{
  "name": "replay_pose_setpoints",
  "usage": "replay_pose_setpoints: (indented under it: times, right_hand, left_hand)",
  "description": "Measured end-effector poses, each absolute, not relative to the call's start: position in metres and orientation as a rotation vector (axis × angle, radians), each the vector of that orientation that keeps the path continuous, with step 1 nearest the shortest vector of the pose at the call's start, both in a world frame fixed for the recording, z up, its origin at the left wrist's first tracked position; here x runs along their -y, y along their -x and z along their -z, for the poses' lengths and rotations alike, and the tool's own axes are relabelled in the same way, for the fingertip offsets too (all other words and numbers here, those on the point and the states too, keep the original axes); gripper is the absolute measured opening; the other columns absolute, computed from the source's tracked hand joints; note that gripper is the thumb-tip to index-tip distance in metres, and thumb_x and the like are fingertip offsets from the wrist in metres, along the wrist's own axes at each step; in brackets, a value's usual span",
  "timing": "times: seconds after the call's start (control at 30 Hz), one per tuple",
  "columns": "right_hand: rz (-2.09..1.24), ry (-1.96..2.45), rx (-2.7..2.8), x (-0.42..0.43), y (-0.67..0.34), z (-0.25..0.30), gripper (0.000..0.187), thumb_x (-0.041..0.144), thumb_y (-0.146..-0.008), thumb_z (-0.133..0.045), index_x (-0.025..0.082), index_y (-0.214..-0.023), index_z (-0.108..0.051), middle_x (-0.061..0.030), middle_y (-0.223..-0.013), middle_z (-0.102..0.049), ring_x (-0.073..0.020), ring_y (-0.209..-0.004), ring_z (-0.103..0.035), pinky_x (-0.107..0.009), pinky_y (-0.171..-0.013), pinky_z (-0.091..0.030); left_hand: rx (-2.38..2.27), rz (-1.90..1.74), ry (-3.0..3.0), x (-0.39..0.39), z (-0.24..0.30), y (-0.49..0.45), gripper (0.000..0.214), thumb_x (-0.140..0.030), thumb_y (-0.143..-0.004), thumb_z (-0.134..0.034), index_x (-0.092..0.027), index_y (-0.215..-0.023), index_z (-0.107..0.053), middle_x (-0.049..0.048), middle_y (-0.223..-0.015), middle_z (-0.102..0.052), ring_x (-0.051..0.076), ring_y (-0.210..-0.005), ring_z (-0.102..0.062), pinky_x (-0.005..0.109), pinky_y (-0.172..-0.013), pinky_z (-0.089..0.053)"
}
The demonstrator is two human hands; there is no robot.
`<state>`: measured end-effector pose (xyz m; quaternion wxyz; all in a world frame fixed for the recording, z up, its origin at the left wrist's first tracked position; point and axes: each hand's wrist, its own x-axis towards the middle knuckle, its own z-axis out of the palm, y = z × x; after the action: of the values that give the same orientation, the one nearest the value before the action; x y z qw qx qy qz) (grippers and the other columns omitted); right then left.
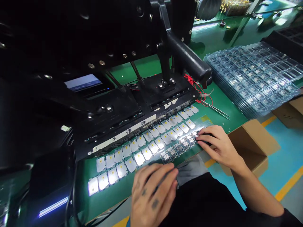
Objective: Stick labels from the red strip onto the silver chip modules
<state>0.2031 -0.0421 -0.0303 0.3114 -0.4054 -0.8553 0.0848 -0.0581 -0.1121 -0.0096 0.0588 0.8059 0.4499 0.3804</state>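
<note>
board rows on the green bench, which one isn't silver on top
The short front row, with the right hand at its end: dark circuitry shows there, while the middle row and back row show silver faces.

Circuit boards before the machine

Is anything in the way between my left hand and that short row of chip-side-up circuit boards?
Nothing visible stands between them: your left hand has its fingertips just beside the left end of the circuit-board row. Your right hand is at the opposite end.
</note>
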Motion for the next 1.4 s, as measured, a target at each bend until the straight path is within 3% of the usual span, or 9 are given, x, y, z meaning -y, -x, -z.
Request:
replay_pose_setpoints:
  times: [0.2,0.83,1.1,1.23,1.4]
  right_hand:
    - [-0.164,1.041,2.261,0.042,-0.201,0.033,0.011,0.013,-0.092,-0.063,0.019,-0.101,-0.067,-0.0060,-0.104,-0.072,-0.0211,-0.096,-0.060,-0.040,-0.086,-0.045]
    - [-0.120,1.078,2.273,0.044,-0.201,0.038,0.022,0.015,-0.091,-0.064,0.023,-0.110,-0.070,-0.0042,-0.112,-0.073,-0.0211,-0.100,-0.062,-0.041,-0.087,-0.049]
    - [-0.144,1.244,2.032,0.038,-0.229,0.040,0.039,0.011,-0.092,-0.057,0.031,-0.124,-0.066,-0.0090,-0.121,-0.065,-0.0259,-0.112,-0.063,-0.046,-0.090,-0.055]
    - [0.059,1.451,2.026,0.001,-0.245,0.027,0.031,0.023,-0.096,-0.055,0.025,-0.125,-0.067,-0.0119,-0.115,-0.066,-0.0278,-0.106,-0.062,-0.049,-0.091,-0.053]
    - [0.018,1.532,2.131,-0.035,-0.255,0.038,0.027,0.028,-0.098,-0.051,0.019,-0.116,-0.069,-0.0125,-0.106,-0.066,-0.0269,-0.097,-0.060,-0.048,-0.089,-0.052]
  left_hand:
    - [-1.440,-0.883,-2.527,0.114,0.023,0.065,0.020,-0.018,-0.098,-0.059,-0.019,-0.115,-0.069,0.0040,-0.115,-0.075,0.025,-0.105,-0.059,0.041,-0.092,-0.041]
    - [-1.444,-0.871,-2.628,0.111,0.027,0.065,0.020,-0.023,-0.101,-0.054,-0.021,-0.114,-0.070,0.0016,-0.117,-0.076,0.023,-0.103,-0.061,0.037,-0.087,-0.042]
    - [-1.427,-0.935,-2.589,0.114,0.030,0.065,0.020,-0.020,-0.099,-0.057,-0.020,-0.115,-0.069,0.0026,-0.116,-0.076,0.023,-0.107,-0.062,0.037,-0.091,-0.043]
    - [-1.413,-1.025,-2.562,0.115,0.034,0.067,0.019,-0.018,-0.099,-0.057,-0.021,-0.113,-0.070,0.0023,-0.110,-0.077,0.022,-0.106,-0.063,0.036,-0.092,-0.044]
    - [-1.379,-1.027,-2.604,0.116,0.043,0.073,0.023,-0.017,-0.096,-0.059,-0.023,-0.115,-0.070,0.0016,-0.111,-0.077,0.021,-0.106,-0.064,0.035,-0.093,-0.046]
